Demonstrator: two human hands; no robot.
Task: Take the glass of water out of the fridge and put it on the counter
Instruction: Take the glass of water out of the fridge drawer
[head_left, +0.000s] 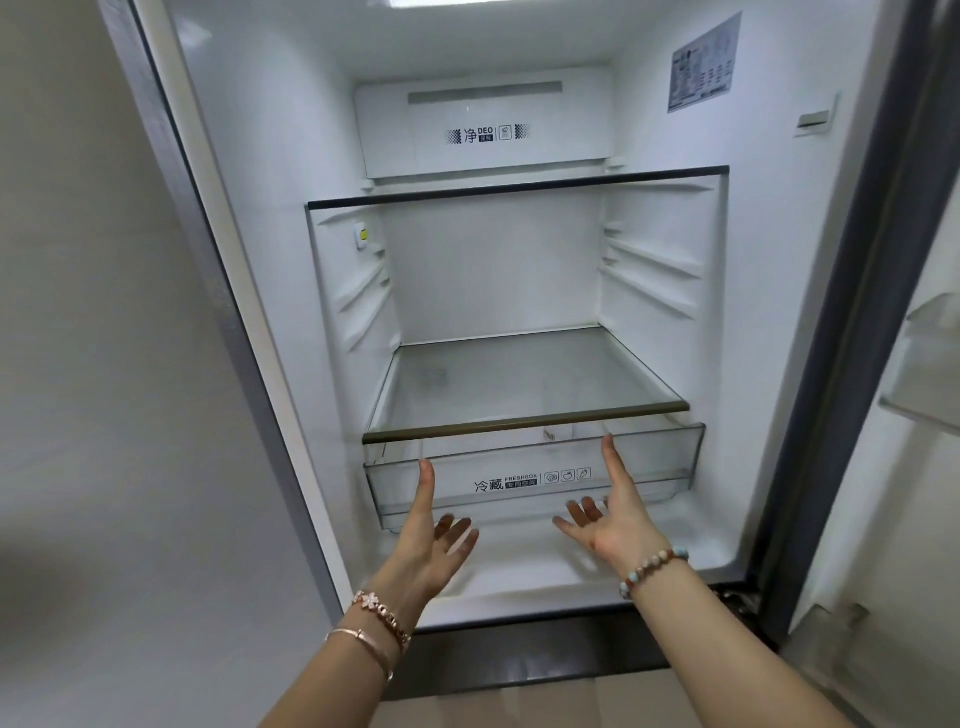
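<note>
Here both hands are spread wide and hold nothing: the left hand (434, 525) and the right hand (608, 512) reach palm-inward toward the front of the clear crisper drawer (644, 462), each with a thumb raised close to its upper edge. Each wrist carries a bracelet. Just above the thumbs runs the glass shelf (524, 421), bare as far as can be told, and the upper shelf (519, 188) looks bare too. The glass of water cannot be made out anywhere in the fridge (249, 182) (clear glass against white walls and clear plastic is hard to spot, so it may simply not read). The door bins at the right edge are too blurred to judge.

The step in hand seems to be finding the glass, perhaps by opening the drawer. To do it well, pull evenly with both hands, slowly, so that anything standing inside does not tip or spill.
</note>
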